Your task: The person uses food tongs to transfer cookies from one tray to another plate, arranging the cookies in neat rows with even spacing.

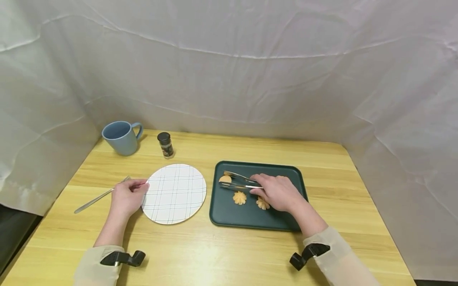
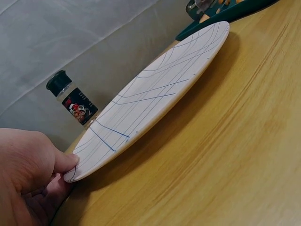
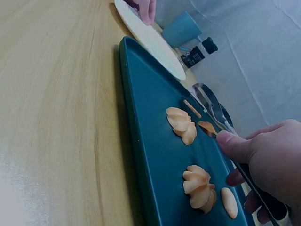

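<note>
At the left, my left hand [image 1: 127, 195] pinches the rim of a round white plate [image 1: 175, 194] with blue grid lines. In the left wrist view the thumb lies on top of the rim and the fingers are beneath it. My right hand [image 1: 280, 193] holds metal tongs [image 3: 211, 107] over the dark green tray [image 1: 229, 217]. The arms of the tongs are spread on either side of a round flat cookie [image 1: 225, 179] at the tray's left. Fluted cookies [image 3: 181, 125] lie nearer the front, and an oval cookie [image 3: 229, 203] sits below the hand.
A fork [image 1: 96, 201] lies left of the plate, partly behind the left hand. Behind stand a blue mug [image 1: 123, 140] and a spice jar [image 1: 166, 146] with a black lid. Pale fabric [image 1: 229, 87] hangs around the back and sides of the wooden table [image 1: 186, 258].
</note>
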`<state>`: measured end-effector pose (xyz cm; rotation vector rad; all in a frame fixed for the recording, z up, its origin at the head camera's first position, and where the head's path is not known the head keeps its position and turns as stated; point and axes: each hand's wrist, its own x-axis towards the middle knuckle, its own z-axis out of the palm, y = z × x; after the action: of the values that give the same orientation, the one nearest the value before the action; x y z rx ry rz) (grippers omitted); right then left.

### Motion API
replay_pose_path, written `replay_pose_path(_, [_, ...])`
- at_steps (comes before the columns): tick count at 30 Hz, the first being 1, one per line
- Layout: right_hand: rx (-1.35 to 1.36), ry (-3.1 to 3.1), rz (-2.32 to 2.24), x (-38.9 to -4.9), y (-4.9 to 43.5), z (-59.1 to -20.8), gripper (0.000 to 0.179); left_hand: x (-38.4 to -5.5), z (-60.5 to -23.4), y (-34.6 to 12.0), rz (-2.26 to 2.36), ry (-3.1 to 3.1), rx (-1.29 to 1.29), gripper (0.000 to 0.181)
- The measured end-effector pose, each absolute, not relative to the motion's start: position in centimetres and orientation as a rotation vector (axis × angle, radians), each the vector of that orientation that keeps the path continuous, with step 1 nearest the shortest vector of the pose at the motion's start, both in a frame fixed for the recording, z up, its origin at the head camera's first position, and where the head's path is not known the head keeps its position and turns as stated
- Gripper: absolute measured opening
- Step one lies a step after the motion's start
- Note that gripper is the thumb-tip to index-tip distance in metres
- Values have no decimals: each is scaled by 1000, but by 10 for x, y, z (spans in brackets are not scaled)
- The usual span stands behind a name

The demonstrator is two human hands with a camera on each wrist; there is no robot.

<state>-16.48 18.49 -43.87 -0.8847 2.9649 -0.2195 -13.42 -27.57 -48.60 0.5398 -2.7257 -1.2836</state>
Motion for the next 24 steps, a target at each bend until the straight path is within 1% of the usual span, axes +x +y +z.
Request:
replay_pose_path(9, [-949,3014,-247,-160,191,-441,37,-134,-484,-274,-1281,-2726,533,33])
replay_pose_path(16, [-978,3024,-306,-157,198,-439,22,-133,-484,-274,-1268,-2722,519,32])
replay_pose_path(24, [-1007,3031,-362,-156,203,-439,22,-132,-485,-274,-1266,-2713,511,31])
